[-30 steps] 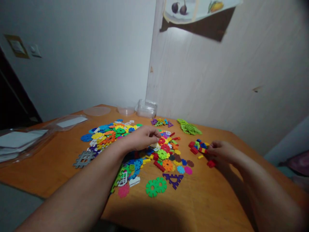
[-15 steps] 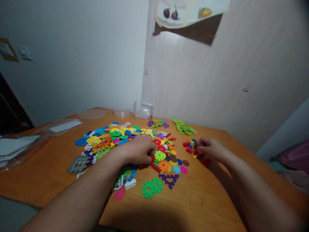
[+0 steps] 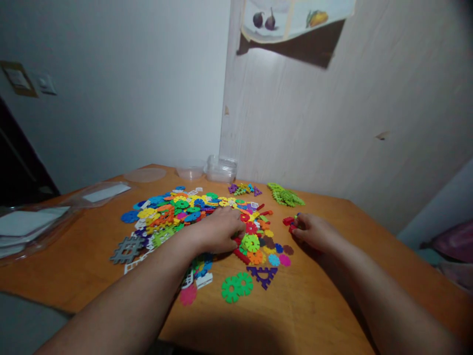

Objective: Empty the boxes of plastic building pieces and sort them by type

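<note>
A big heap of flat coloured plastic building pieces (image 3: pixel 177 212) covers the middle of the orange wooden table (image 3: pixel 303 305). My left hand (image 3: pixel 218 231) lies on the heap's right side, fingers curled down onto the pieces near a red bar (image 3: pixel 242 255). My right hand (image 3: pixel 314 231) rests over a small cluster of red, blue and yellow bricks (image 3: pixel 288 222), its fingers bent onto them. Whether either hand has hold of a piece is hidden.
A light green pile (image 3: pixel 286 196) and a small purple mix (image 3: pixel 244 189) lie near the wall. Clear plastic containers (image 3: pixel 220 169) and lids (image 3: pixel 146 174) stand at the back. Plastic sleeves with paper (image 3: pixel 29 224) lie at the left edge. Green gears (image 3: pixel 236 287) and a purple triangle (image 3: pixel 263 275) sit nearest me.
My left hand has drawn back and down from the heap's middle to its right side. My right hand has slid left over the small brick cluster, covering most of it.
</note>
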Action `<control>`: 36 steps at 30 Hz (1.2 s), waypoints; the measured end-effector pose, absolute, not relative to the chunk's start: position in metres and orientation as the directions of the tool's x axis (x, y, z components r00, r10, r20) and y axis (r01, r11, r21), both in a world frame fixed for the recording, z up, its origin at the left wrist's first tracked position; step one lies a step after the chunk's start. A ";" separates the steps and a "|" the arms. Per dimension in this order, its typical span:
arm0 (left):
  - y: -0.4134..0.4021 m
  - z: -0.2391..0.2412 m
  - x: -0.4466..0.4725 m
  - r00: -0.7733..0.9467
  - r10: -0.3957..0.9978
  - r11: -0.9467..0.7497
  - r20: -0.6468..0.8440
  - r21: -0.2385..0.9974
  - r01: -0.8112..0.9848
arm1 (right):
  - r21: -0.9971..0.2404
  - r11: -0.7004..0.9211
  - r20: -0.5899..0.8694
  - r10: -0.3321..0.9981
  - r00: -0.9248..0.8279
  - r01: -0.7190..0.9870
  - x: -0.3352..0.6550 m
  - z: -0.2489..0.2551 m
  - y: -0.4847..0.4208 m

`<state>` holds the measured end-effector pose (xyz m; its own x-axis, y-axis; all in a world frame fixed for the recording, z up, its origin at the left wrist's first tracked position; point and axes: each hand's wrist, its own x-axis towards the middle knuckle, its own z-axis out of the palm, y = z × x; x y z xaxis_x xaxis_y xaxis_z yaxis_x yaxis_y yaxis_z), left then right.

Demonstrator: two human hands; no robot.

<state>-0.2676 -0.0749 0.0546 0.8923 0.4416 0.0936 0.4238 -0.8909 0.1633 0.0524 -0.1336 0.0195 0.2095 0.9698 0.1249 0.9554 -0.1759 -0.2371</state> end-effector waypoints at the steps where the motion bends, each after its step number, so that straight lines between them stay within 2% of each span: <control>1: -0.074 0.054 -0.268 0.894 0.437 -0.893 0.098 0.171 0.417 | -0.234 -0.179 0.125 0.969 0.212 0.956 0.053 0.019 -0.133; 8: -0.072 0.057 -0.268 0.886 0.440 -0.853 0.149 0.378 0.360 | -0.268 -0.191 0.102 0.969 0.225 0.944 0.055 0.026 -0.136; 13: -0.070 0.053 -0.266 0.819 0.553 -0.694 0.154 0.629 0.351 | -0.271 -0.195 0.066 0.973 0.220 0.943 0.051 0.030 -0.138; 19: -0.062 0.048 -0.262 0.690 0.679 -0.517 0.250 0.830 0.209 | -0.222 -0.125 0.002 0.992 0.129 0.967 0.058 0.026 -0.137; 24: -0.054 0.041 -0.260 0.638 0.731 -0.399 0.243 0.910 0.110 | -0.178 -0.118 -0.028 0.993 0.115 0.977 0.064 0.022 -0.134; 29: -0.051 0.034 -0.257 0.596 0.774 -0.268 0.213 0.963 0.003 | -0.220 -0.141 -0.010 0.990 0.143 0.965 0.062 0.022 -0.136; 33: -0.052 0.034 -0.256 0.602 0.768 -0.284 0.220 0.959 0.012 | -0.366 -0.147 0.182 0.957 0.225 0.919 0.059 0.023 -0.138; 36: -0.055 0.037 -0.254 0.623 0.751 -0.327 0.219 0.943 0.064 | -0.526 -0.051 0.295 0.925 0.238 0.849 0.047 0.025 -0.138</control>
<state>-0.2544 -0.0554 0.0369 0.6229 0.7512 0.2186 0.0638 -0.3273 0.9428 0.0473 -0.1381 0.0252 0.2380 0.9253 0.2952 0.8491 -0.0507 -0.5258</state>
